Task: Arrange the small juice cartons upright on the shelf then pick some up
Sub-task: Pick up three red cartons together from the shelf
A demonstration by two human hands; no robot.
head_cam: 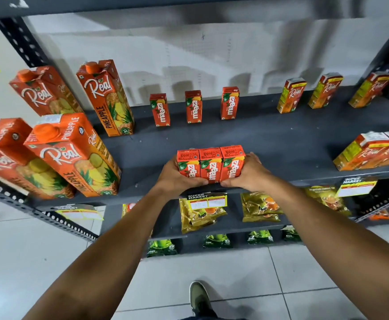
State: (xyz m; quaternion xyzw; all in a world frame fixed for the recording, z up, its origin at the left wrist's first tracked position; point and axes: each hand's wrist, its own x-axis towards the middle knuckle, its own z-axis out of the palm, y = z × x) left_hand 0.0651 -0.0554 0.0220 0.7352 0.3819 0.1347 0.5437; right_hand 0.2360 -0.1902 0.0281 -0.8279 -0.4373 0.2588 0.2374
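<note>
Three small red Maaza juice cartons point(210, 163) stand upright, pressed side by side, near the front edge of the dark grey shelf point(269, 139). My left hand point(176, 175) clasps the left carton of the row and my right hand point(246, 173) clasps the right one, squeezing the row between them. Three more small Maaza cartons stand upright and spaced apart at the back of the shelf: one at the left point(160, 109), one in the middle point(193, 106) and one at the right point(229, 103).
Tall Real pineapple cartons point(71, 155) crowd the shelf's left side. Small Real cartons point(291, 95) stand at the back right, and more point(371, 150) sit front right. Tea packets point(200, 212) lie on lower shelves. A shoe point(199, 296) shows on the tiled floor.
</note>
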